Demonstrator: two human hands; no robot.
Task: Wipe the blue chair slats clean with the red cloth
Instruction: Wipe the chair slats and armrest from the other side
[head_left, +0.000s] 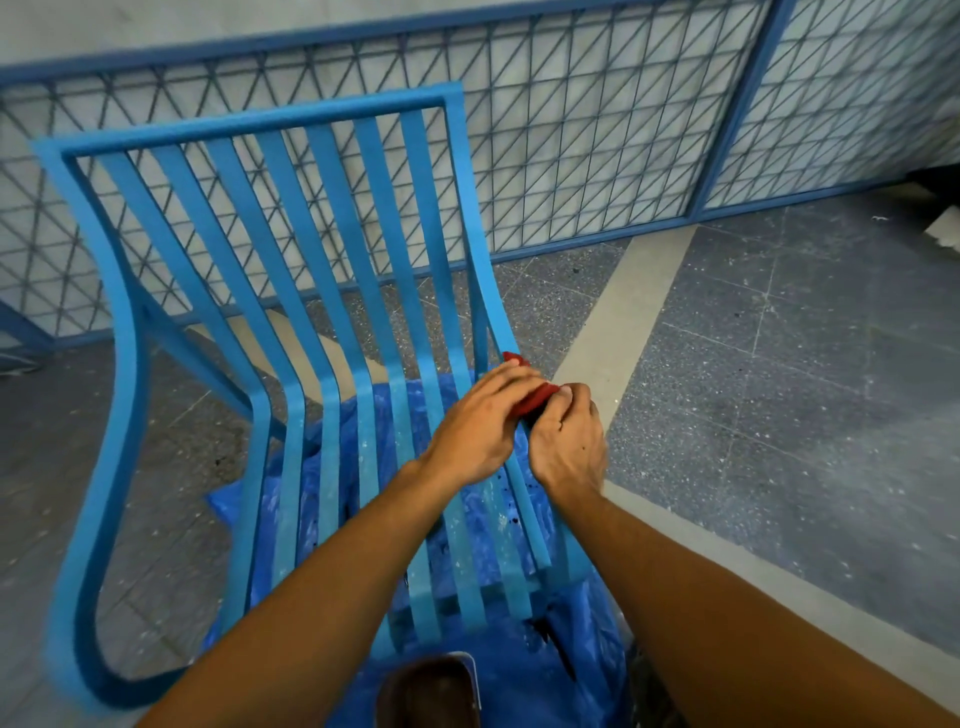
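Item, 6 o'clock, nearest me: a dark brown container (428, 691) with a pale rim, cut off by the frame edge; I cannot tell its contents.

Item, beneath and around it: blue plastic sheet (524, 680), crumpled and speckled with white, spread under the chair seat.

Item, centre: blue chair (332, 291), slatted seat curving up into a slatted back.

Item, 3 o'clock side of the seat: red cloth (535, 397), bunched on the outermost slats. My left hand (478, 426) lies flat over it, fingers extended; my right hand (566, 441) is clenched on its near end.

Item, surrounding surface: grey speckled terrazzo floor (779, 374) crossed by a pale band (623, 296) running towards 1 o'clock.

Item, 12 o'clock, farthest: blue metal railing (597, 156) of diagonal mesh, pale wall behind.
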